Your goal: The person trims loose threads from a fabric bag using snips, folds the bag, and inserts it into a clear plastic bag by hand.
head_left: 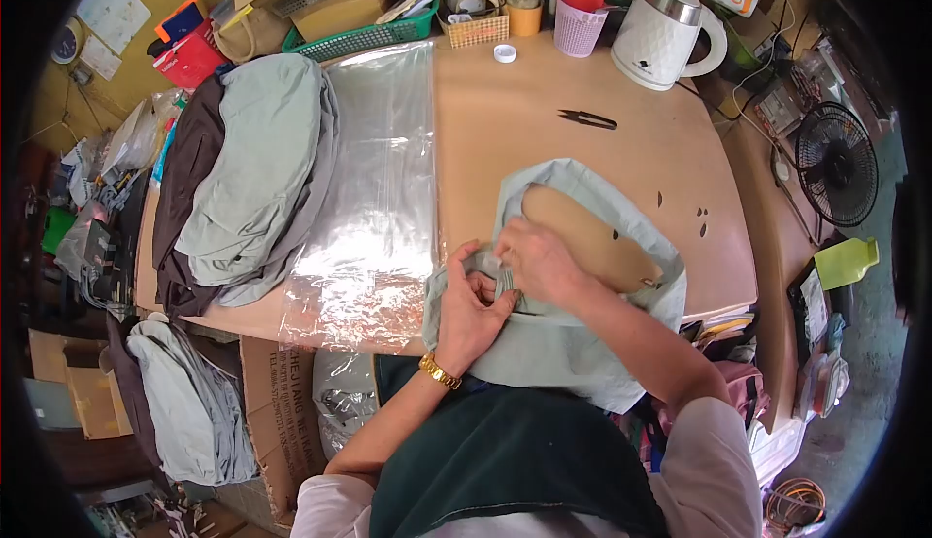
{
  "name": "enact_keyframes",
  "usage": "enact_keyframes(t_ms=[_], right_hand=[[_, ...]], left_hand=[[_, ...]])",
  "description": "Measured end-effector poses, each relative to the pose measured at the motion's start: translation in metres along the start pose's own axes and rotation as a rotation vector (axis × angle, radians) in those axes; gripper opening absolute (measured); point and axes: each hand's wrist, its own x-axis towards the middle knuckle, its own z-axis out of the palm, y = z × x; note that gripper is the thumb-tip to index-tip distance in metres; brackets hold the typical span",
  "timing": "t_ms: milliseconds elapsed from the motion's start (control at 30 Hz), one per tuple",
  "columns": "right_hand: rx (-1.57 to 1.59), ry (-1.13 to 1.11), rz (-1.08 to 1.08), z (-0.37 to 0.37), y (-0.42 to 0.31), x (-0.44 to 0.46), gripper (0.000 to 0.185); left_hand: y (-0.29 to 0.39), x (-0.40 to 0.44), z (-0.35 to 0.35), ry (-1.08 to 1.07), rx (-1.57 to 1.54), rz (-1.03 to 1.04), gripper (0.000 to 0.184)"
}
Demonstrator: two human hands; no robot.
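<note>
A pale grey-green cloth piece [558,352] lies at the table's front edge, bunched into a ring around a bare patch of tabletop. It looks like a garment part, but I cannot tell which. My left hand [470,313], with a gold band at the wrist, pinches a gathered fold on the cloth's left side. Just right of it, my right hand [540,260] is closed on the same gathered section. Its fingertips are partly hidden, so anything small between them cannot be made out. Black thread snips [588,119] rest beyond the hands.
Clear plastic sheets [377,159] lie left of the cloth, beside folded grey and dark garments [260,154]. A white kettle [660,38], a pink basket [579,31] and a green tray [398,31] line the back. A black fan [836,164] stands at right.
</note>
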Motion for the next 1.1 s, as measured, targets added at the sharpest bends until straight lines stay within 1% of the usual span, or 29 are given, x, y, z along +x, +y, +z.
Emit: enact_keyframes(t_ms=[33, 100, 133, 200, 233, 300, 333, 400, 433, 500, 533, 600, 633, 700, 733, 800, 933, 1000, 1033, 1067, 1100], right_hand=[[-0.001, -0.005, -0.003, 0.003, 0.013, 0.008, 0.006], [-0.364, 0.241, -0.178, -0.007, 0.037, 0.034, 0.006], [-0.367, 0.242, -0.185, -0.018, 0.035, 0.041, 0.006], [-0.376, 0.270, -0.059, -0.038, 0.025, 0.045, 0.007], [-0.381, 0.270, -0.064, -0.039, 0.015, 0.038, 0.007], [-0.053, -0.097, 0.031, -0.023, -0.006, 0.004, 0.010], [-0.049, -0.105, 0.039, -0.016, -0.004, 0.002, 0.010], [-0.131, 0.045, -0.109, -0.005, 0.006, -0.001, 0.008], [-0.135, 0.044, -0.109, -0.006, 0.012, 0.007, 0.008], [-0.402, 0.265, -0.153, -0.014, 0.022, 0.033, 0.007], [-0.405, 0.269, -0.161, -0.023, 0.008, 0.034, 0.007], [-0.073, 0.171, -0.148, -0.036, -0.018, 0.025, 0.010], [-0.067, 0.163, -0.147, -0.027, -0.015, 0.021, 0.010], [-0.177, -0.092, -0.044, -0.004, -0.002, 0.008, 0.007], [-0.185, -0.092, -0.049, -0.003, 0.004, 0.015, 0.007], [-0.343, 0.073, -0.060, -0.006, 0.007, 0.030, 0.003], [-0.394, 0.103, -0.027, -0.026, -0.010, 0.038, 0.007], [-0.296, -0.160, -0.031, -0.021, -0.019, 0.019, 0.005], [-0.290, -0.167, -0.026, -0.015, -0.017, 0.016, 0.005], [-0.217, -0.140, 0.023, -0.008, -0.012, 0.012, 0.002], [-0.158, -0.108, 0.053, -0.006, -0.007, 0.016, 0.003]], left_hand=[[-0.001, 0.001, 0.000, 0.005, -0.002, -0.001, 0.065], [-0.002, 0.000, -0.001, -0.025, 0.169, 0.056, 0.044], [-0.001, 0.000, 0.000, -0.020, 0.168, 0.062, 0.044], [-0.002, -0.001, 0.002, -0.002, 0.083, 0.030, 0.024], [-0.001, 0.002, 0.002, 0.002, 0.079, 0.035, 0.024], [-0.001, -0.001, 0.002, 0.014, 0.094, 0.037, 0.020], [-0.004, -0.002, 0.002, 0.013, 0.093, 0.025, 0.020], [-0.008, 0.002, 0.001, -0.011, 0.115, 0.058, 0.019], [-0.007, 0.002, 0.002, -0.012, 0.111, 0.059, 0.019], [-0.004, 0.001, 0.000, -0.012, 0.181, 0.088, 0.020], [-0.003, 0.003, 0.000, -0.007, 0.181, 0.097, 0.020], [-0.003, 0.001, 0.002, 0.040, 0.169, 0.066, 0.024], [-0.003, 0.001, 0.001, 0.045, 0.169, 0.057, 0.024], [-0.002, 0.002, 0.001, 0.068, 0.182, 0.077, 0.032], [0.001, 0.004, 0.002, 0.072, 0.175, 0.083, 0.032], [0.005, 0.001, 0.000, 0.021, 0.178, 0.007, 0.040], [0.003, 0.004, 0.000, 0.034, 0.143, 0.022, 0.039], [-0.004, 0.003, 0.001, 0.030, 0.092, 0.022, 0.041], [-0.006, 0.001, 0.000, 0.029, 0.093, 0.011, 0.041], [-0.005, -0.001, -0.002, 0.002, 0.130, 0.006, 0.041], [-0.003, 0.002, -0.001, -0.013, 0.161, 0.019, 0.042]])
